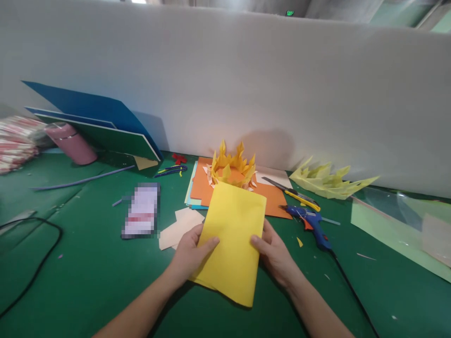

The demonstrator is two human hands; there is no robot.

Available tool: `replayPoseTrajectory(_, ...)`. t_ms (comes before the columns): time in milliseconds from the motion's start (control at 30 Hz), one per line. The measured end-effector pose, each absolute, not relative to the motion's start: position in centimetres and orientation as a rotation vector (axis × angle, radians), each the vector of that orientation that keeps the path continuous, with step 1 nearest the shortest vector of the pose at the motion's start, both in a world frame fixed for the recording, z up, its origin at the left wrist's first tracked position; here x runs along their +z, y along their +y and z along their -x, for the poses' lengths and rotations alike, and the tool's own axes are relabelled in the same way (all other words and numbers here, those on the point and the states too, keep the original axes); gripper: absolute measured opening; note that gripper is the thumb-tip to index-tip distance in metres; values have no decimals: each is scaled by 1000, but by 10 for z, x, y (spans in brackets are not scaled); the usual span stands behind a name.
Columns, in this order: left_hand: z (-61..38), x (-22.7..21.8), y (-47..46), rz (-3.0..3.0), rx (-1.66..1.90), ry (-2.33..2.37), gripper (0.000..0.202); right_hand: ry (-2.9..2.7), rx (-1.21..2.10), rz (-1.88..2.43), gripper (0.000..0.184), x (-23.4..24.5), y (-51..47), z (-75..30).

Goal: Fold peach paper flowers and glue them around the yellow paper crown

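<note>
A folded sheet of yellow paper (234, 234) is held up in front of me, tilted, with its lower edge toward me. My left hand (192, 249) grips its left side, thumb on the front face and fingers hidden behind. On the opposite side my right hand (275, 249) pinches the edge the same way. Just beyond the sheet stands an orange-yellow paper crown (246, 164), resting on a stack of coloured paper (200, 180). Pale pink paper pieces (176, 230) lie beside my left hand.
To the right lie a blue glue gun (315, 227) with a black cord, a yellow utility knife (303, 198) and a pale green paper crown (326, 178). A phone (141, 211), pipe cleaners (172, 170) and a pink bottle (72, 143) are left. A white partition (211, 80) stands behind.
</note>
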State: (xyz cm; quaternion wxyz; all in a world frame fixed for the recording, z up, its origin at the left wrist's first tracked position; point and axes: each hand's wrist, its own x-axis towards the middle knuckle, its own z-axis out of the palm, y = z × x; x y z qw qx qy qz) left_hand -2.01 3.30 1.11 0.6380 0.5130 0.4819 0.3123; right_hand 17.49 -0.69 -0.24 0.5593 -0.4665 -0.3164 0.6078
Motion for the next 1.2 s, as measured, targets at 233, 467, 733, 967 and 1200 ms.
replayPoseTrajectory(233, 33, 10, 38, -2188, 603, 1167, 43, -639, 1396, 1172, 71, 0, -9, -171)
replayPoseTrajectory(467, 41, -5, 45, -2596, 394, 1322, 41, -670, 1393, 1168, 75, -3, -10, -176)
replayPoseTrajectory(733, 55, 7, 53, -2617, 711, 1736, 31, -677, 1421, 1162, 73, 0, -10, -175)
replayPoseTrajectory(967, 60, 5, 64, -2651, 682, 1757, 19, -692, 1422, 1165, 69, -4, -11, -177)
replayPoseTrajectory(1200, 52, 6, 59, -2340, 952, 1556, 22, -693, 1446, 1156, 68, 1, -10, -175)
